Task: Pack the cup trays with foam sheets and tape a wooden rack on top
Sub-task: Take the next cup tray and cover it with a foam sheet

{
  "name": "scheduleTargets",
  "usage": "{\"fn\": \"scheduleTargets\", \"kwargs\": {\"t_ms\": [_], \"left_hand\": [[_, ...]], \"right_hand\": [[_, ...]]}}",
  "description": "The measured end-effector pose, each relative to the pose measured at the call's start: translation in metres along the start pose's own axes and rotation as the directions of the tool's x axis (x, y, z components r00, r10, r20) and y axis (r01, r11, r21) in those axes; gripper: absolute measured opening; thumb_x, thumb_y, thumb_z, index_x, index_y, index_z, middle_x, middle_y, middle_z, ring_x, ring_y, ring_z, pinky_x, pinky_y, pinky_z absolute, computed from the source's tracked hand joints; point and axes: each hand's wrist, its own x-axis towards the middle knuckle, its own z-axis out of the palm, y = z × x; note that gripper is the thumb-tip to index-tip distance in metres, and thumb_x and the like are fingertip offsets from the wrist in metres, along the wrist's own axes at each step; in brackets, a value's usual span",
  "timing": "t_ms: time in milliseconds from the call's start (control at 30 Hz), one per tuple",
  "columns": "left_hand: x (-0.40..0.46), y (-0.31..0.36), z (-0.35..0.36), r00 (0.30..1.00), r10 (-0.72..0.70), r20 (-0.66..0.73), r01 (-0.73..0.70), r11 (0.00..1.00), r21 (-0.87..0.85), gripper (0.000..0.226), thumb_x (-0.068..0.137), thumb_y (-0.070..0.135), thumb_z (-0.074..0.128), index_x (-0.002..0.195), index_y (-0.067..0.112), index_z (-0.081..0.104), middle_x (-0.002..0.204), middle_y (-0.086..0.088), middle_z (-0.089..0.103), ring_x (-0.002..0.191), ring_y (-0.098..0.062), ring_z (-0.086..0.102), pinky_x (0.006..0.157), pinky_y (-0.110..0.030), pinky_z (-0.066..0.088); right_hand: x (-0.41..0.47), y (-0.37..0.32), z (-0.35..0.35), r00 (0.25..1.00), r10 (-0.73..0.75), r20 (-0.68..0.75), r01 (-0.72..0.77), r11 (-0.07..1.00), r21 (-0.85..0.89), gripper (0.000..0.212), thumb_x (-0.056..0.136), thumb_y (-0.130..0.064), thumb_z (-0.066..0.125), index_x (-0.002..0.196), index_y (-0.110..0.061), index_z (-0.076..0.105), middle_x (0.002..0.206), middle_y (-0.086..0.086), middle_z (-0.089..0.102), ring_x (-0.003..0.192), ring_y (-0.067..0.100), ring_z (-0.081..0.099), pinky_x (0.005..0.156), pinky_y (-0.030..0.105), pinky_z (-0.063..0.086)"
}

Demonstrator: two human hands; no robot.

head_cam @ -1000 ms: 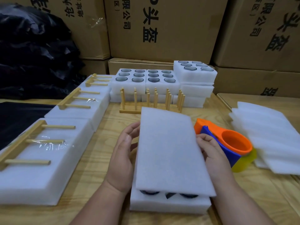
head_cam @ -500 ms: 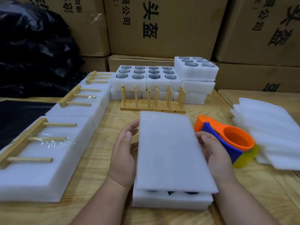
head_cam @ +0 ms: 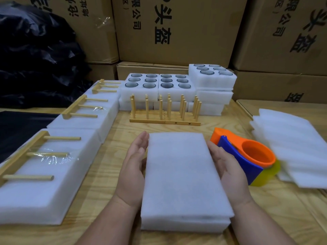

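Observation:
A white foam sheet (head_cam: 182,172) lies flat on a foam cup tray (head_cam: 184,225) in front of me, covering its cups. My left hand (head_cam: 134,170) rests with straight fingers against the sheet's left edge. My right hand (head_cam: 228,172) lies along its right edge, fingers straight. Wooden racks (head_cam: 164,112) stand upright behind the tray. An orange and blue tape dispenser (head_cam: 247,156) sits just right of my right hand.
Taped packs with wooden racks on top (head_cam: 44,167) line the left side. Open cup trays (head_cam: 159,84) are stacked at the back, before cardboard boxes (head_cam: 173,29). A pile of loose foam sheets (head_cam: 293,145) lies on the right. Black bags (head_cam: 35,59) fill the far left.
The foam sheet has dropped flat onto the tray, closing the gap at the near edge that showed the cups. Both hands stay at its sides.

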Motion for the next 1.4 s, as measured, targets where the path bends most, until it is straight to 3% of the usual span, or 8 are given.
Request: {"fn": "scheduleTargets", "kwargs": {"t_ms": [133,300,467,567,767,967,1133,1400], "left_hand": [[0.002,0.0,-0.001,0.998,0.02,-0.052,-0.021,1.0,-0.018,0.039,0.105,0.011,0.035,0.125,0.03,0.063,0.129,0.012,0.07,0.13,-0.01,0.059,0.105,-0.036,0.046],[0.011,0.0,-0.005,0.985,0.07,-0.155,-0.072,0.997,-0.003,0.036,0.105,0.007,0.038,0.123,0.029,0.06,0.139,0.003,0.061,0.134,-0.015,0.054,0.115,-0.044,0.04],[0.027,0.005,0.003,0.987,0.04,-0.158,-0.052,0.996,-0.068,0.032,0.107,0.009,0.035,0.131,0.02,0.053,0.13,-0.001,0.063,0.112,-0.011,0.063,0.091,-0.03,0.049],[0.034,0.01,0.006,0.992,0.021,-0.128,-0.033,0.995,-0.094,0.035,0.108,0.009,0.032,0.138,0.015,0.048,0.124,-0.002,0.064,0.11,-0.011,0.063,0.086,-0.027,0.05],[0.021,0.007,0.002,0.992,0.004,-0.126,-0.016,0.995,-0.095,0.034,0.107,0.01,0.031,0.129,0.019,0.056,0.125,0.0,0.068,0.115,-0.011,0.065,0.096,-0.03,0.05],[0.021,0.008,0.001,0.993,-0.01,-0.115,-0.005,0.992,-0.128,0.032,0.106,0.006,0.033,0.121,0.019,0.059,0.107,0.007,0.075,0.092,-0.003,0.073,0.076,-0.022,0.057],[0.022,0.005,-0.001,0.994,-0.022,-0.103,0.012,0.996,-0.093,0.034,0.104,0.005,0.035,0.122,0.022,0.059,0.117,0.006,0.072,0.096,-0.003,0.073,0.071,-0.02,0.058],[0.019,0.005,-0.002,0.993,-0.001,-0.121,-0.007,0.998,-0.06,0.034,0.104,0.005,0.038,0.123,0.024,0.06,0.126,0.002,0.07,0.104,-0.007,0.071,0.078,-0.024,0.055]], "right_hand": [[0.006,-0.002,0.002,0.996,0.029,0.08,-0.025,0.998,-0.05,0.047,0.07,-0.045,0.068,0.108,-0.02,0.081,0.117,0.008,0.076,0.104,0.022,0.075,0.067,0.029,0.061],[0.03,0.004,0.002,0.999,0.032,-0.013,-0.034,0.992,-0.123,0.041,0.1,-0.041,0.047,0.121,-0.018,0.075,0.123,0.005,0.074,0.115,0.022,0.07,0.09,0.041,0.054],[0.052,0.007,0.002,0.998,0.02,-0.052,-0.03,0.982,-0.186,0.045,0.108,-0.04,0.036,0.124,-0.018,0.072,0.124,0.002,0.074,0.121,0.022,0.067,0.113,0.051,0.042],[0.055,0.007,0.004,0.998,0.008,-0.06,-0.02,0.978,-0.207,0.043,0.107,-0.041,0.037,0.127,-0.02,0.07,0.123,0.0,0.074,0.12,0.02,0.067,0.114,0.051,0.042],[0.047,0.006,-0.001,0.999,0.043,-0.02,-0.046,0.975,-0.217,0.042,0.106,-0.043,0.039,0.127,-0.024,0.071,0.125,-0.001,0.073,0.117,0.019,0.069,0.11,0.051,0.045],[0.044,0.006,-0.002,1.0,0.007,0.018,-0.001,0.937,-0.35,0.039,0.098,-0.048,0.044,0.12,-0.035,0.074,0.123,-0.008,0.074,0.118,0.014,0.068,0.109,0.051,0.046],[0.043,0.004,0.001,0.999,-0.034,0.025,0.041,0.911,-0.41,0.032,0.083,-0.05,0.058,0.107,-0.043,0.077,0.116,-0.01,0.076,0.111,0.012,0.071,0.104,0.051,0.051],[0.037,0.002,0.002,0.997,-0.05,0.055,0.068,0.912,-0.404,0.033,0.083,-0.051,0.061,0.11,-0.041,0.076,0.118,-0.007,0.075,0.111,0.016,0.072,0.096,0.05,0.054]]}}
